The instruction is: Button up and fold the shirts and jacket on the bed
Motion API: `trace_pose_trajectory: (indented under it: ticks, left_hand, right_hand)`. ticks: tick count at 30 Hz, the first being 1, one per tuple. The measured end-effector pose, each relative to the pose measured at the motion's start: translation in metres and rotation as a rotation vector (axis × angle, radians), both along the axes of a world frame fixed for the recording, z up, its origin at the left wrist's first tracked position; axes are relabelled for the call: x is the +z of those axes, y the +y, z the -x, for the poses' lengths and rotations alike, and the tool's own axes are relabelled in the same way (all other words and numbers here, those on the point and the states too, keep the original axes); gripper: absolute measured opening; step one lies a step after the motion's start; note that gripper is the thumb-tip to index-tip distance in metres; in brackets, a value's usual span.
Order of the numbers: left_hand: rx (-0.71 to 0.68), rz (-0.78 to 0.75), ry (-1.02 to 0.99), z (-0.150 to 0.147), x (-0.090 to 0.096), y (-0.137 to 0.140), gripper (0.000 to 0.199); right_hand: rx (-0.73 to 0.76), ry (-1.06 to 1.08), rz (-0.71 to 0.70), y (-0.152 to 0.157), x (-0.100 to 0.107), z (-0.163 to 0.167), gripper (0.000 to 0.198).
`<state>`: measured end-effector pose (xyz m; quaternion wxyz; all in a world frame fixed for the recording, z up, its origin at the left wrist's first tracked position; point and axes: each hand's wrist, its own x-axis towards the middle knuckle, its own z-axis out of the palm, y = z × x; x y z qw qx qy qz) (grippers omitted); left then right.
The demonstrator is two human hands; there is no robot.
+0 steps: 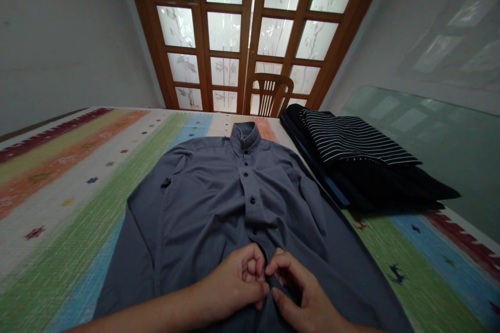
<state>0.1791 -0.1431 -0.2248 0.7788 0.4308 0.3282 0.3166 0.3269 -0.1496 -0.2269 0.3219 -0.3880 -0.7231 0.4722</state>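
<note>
A grey button-up shirt (219, 182) lies face up with its collar pointing away from me and its sleeves at its sides. Dark buttons run down the front placket, and the upper ones look fastened. Low on the placket, my left hand (242, 278) pinches one fabric edge between curled fingers and thumb. Facing it, my right hand (297, 286) grips the other edge with thumb and forefinger. The fingertips almost meet, and a narrow gap in the placket shows just above them. Any button between the fingers is hidden.
A stack of dark folded clothes (375, 182), topped by a black-and-white striped garment (351, 138), sits at right. Under everything is a colourful striped cloth (117, 166). Beyond the far edge stand a wooden chair (269, 91) and wood-framed glass doors (250, 36).
</note>
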Motion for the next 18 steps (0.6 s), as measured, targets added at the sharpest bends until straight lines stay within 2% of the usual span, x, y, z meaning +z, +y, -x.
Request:
trace_pose_trajectory:
  ticks: [5, 8, 12, 15, 18]
  left_hand:
    - [-0.038, 0.011, -0.013, 0.0004, 0.0002, -0.0001, 0.041]
    - [-0.039, -0.002, -0.012, 0.0002, -0.0011, 0.0, 0.042]
    - [-0.058, -0.042, -0.002, 0.0021, -0.0031, 0.0004, 0.036]
    - [-0.039, -0.076, -0.057, 0.0043, -0.0056, 0.001, 0.033]
    - [-0.018, -0.101, -0.132, 0.0057, -0.008, 0.0017, 0.033]
  right_hand:
    - [0.019, 0.031, -0.062, 0.0002, 0.0006, -0.0006, 0.016]
    - [0.025, 0.066, -0.05, 0.0006, 0.0014, -0.0028, 0.013]
    - [0.059, 0.186, 0.105, 0.0032, 0.0009, -0.0077, 0.012]
    - [0.026, 0.29, 0.245, 0.0059, -0.001, -0.0072, 0.016]
    - [0.034, 0.391, 0.295, 0.0076, -0.0031, -0.0026, 0.014]
